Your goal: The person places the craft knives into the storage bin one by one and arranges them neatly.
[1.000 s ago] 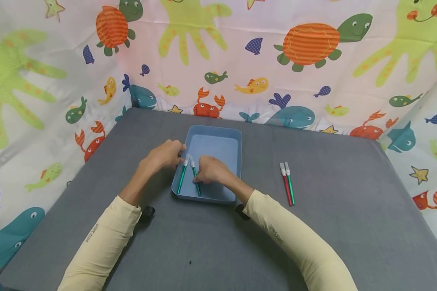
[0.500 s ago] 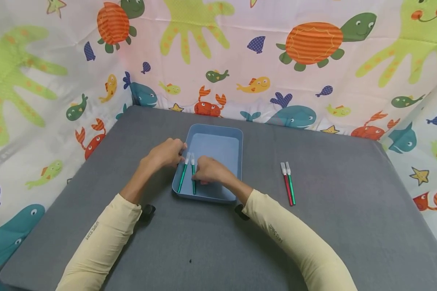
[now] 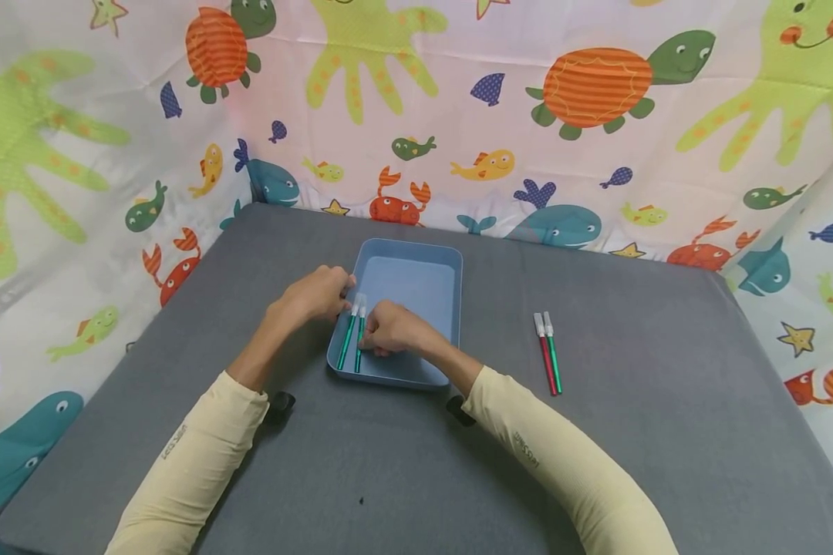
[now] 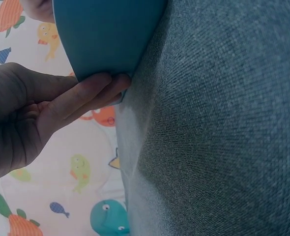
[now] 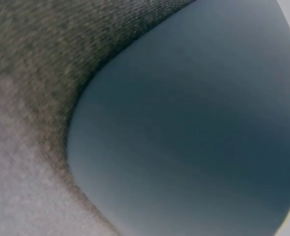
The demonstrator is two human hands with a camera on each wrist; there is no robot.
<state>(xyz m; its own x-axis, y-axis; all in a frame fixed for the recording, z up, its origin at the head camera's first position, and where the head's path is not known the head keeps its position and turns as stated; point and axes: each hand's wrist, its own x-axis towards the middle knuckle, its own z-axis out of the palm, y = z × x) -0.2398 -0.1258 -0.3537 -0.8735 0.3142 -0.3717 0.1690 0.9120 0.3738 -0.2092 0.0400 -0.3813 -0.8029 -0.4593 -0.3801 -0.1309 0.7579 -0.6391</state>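
A shallow blue tray (image 3: pixel 409 378) lies on the grey table. In it, two green felt-tip pens with whitish caps lie side by side along the left wall: an outer pen (image 3: pixel 347 341) and an inner pen (image 3: pixel 359 344). My left hand (image 3: pixel 322 293) grips the tray's left side; in the left wrist view its fingers (image 4: pixel 93 91) press the outer wall, thumb at the rim. Inside the tray, my right hand (image 3: pixel 394 327) has curled fingers, their tips pinching the inner pen. The right wrist view holds mostly the tray's outer wall (image 5: pixel 184 123), hiding that hand's fingertips.
To the right of the tray, a red felt-tip pen (image 3: pixel 547 358) and another green felt-tip pen (image 3: pixel 554 358) lie together on the table (image 3: pixel 666 385). A curtain (image 3: pixel 416 77) printed with sea animals stands around the back and sides.
The inner green pen has shifted left and straightened, from slanting to nearly parallel with the outer pen. My right hand has moved slightly left with it. My left hand has stayed on the tray.
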